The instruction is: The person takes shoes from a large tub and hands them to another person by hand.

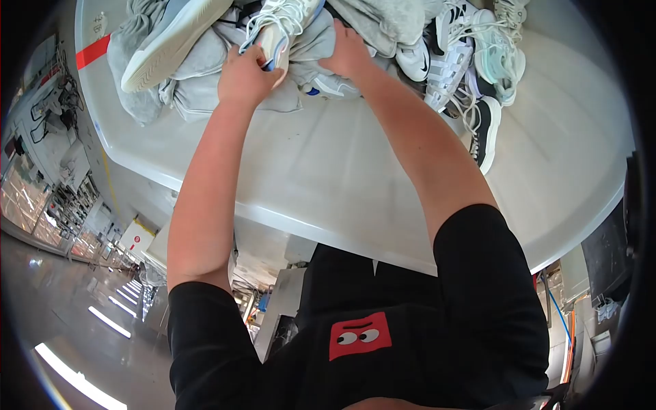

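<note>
In the pale tray: laced shoes, grey cloth; left hand pinches white-and-blue shoe, right hand spread against cloth.

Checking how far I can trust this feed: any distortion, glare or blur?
Head view: wide-angle distortion, dark corners; head view: glare streaks on the floor at lower left, away from the work; head view: the left hand and right hand look fairly sharp, though the frame's top edge cuts off the white shoe at the left hand.
</note>
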{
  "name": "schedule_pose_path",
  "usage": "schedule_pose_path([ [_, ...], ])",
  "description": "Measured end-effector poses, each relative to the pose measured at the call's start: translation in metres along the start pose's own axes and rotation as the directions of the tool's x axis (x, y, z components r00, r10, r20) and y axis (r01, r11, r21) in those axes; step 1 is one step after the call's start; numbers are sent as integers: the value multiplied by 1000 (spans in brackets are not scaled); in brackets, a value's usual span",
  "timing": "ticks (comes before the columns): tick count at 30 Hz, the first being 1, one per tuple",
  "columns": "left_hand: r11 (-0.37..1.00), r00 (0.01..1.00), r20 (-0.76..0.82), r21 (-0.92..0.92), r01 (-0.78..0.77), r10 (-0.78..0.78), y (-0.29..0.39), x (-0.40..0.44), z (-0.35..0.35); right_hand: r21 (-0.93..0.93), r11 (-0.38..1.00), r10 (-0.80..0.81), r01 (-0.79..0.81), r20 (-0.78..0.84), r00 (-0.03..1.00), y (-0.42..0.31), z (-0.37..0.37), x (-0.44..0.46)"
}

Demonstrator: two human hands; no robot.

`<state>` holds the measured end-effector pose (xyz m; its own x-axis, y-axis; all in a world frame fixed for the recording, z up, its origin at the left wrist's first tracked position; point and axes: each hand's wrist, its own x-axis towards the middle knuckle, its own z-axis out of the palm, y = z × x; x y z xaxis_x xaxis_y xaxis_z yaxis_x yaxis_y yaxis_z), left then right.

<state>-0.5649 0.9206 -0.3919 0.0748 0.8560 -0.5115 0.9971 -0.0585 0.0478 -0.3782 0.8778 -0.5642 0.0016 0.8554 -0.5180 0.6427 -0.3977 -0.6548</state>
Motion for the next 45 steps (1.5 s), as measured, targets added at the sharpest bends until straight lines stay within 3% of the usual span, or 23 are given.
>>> schedule_pose_path([
  [1, 996, 999, -31, -73, -43, 41, -8, -1, -3, -116, 992, 62, -53, 76, 995, -1, -2, -1],
  [4, 925, 995, -39, -372, 73, -95, -24, -28, -36, 58, 986, 143, -158, 210, 967, -12, -21, -16],
  [7, 847, 967, -179, -529, 63, -184, -66, -95, -68, 360, 923, 52, -133, 225, 973, -3, -65, -57],
  [9, 824, 915, -331, -567, 2, -230, -104, -139, -71, 653, 713, 62, -255, 304, 951, 4, -110, -105],
  [10, 825, 883, -382, -565, 9, -272, -119, -157, -74, 626, 654, 192, -425, 407, 893, 9, -135, -133],
  [14, 813, 829, -498, -574, -95, -255, -177, -181, -53, 660, 364, 457, -657, 488, 744, 79, -201, -251],
  [16, 727, 792, -515, -673, -137, -328, -192, -162, -40, 757, 290, 499, -585, 402, 768, 63, -230, -294],
  [17, 810, 759, -541, -586, -31, -362, -182, -152, -45, 778, 283, 530, -561, 360, 767, 60, -240, -311],
  [21, 841, 810, -520, -537, -64, -270, -165, -149, -53, 864, 297, 610, -408, 157, 777, 42, -261, -345],
  [25, 869, 812, -539, -488, -84, -224, -170, -143, -54, 944, 138, 598, -299, 161, 785, 29, -266, -315],
  [29, 872, 811, -541, -483, -84, -222, -170, -143, -54, 971, 158, 487, -179, 81, 869, -80, -283, -203],
  [31, 873, 807, -554, -477, -103, -207, -172, -142, -51, 993, 118, 432, 12, -63, 900, -126, -290, -137],
  [32, 874, 806, -557, -473, -112, -199, -174, -142, -49, 998, -57, 111, 22, -16, 994, -96, -292, -99],
  [33, 883, 818, -536, -464, -77, -210, -175, -144, -49, 977, -200, -223, -79, 33, 974, -65, -294, -62],
  [34, 891, 827, -516, -453, -44, -222, -174, -146, -50, 987, -161, -216, 22, -57, 975, -48, -280, -33],
  [35, 897, 833, -503, -441, -16, -232, -174, -144, -51, 980, -15, 223, 198, -190, 956, -67, -235, -16],
  [36, 897, 832, -506, -441, -21, -229, -174, -141, -51, 522, 806, 4, 279, -475, 880, -23, -184, 8],
  [37, 898, 833, -506, -440, -25, -225, -176, -141, -51, 736, 677, 143, 10, -145, 979, -29, -142, 9],
  [38, 898, 837, -501, -440, -26, -221, -175, -143, -50, 791, 523, 263, -319, 206, 943, -35, -100, 10],
  [39, 867, 845, -491, -494, -68, -214, -167, -143, -56, 732, 543, 281, -411, 303, 911, -30, -46, 20],
  [42, 787, 870, -417, -615, -57, -263, -173, -142, -46, 390, 826, 287, -406, 328, 900, -36, 69, 19],
  [44, 754, 870, -389, -656, -33, -301, -168, -140, -47, 234, 942, 239, -241, 37, 970, -43, 107, 0],
  [45, 736, 871, -373, -676, -19, -320, -167, -141, -47, 232, 914, 322, -333, 86, 943, -48, 111, -6],
])
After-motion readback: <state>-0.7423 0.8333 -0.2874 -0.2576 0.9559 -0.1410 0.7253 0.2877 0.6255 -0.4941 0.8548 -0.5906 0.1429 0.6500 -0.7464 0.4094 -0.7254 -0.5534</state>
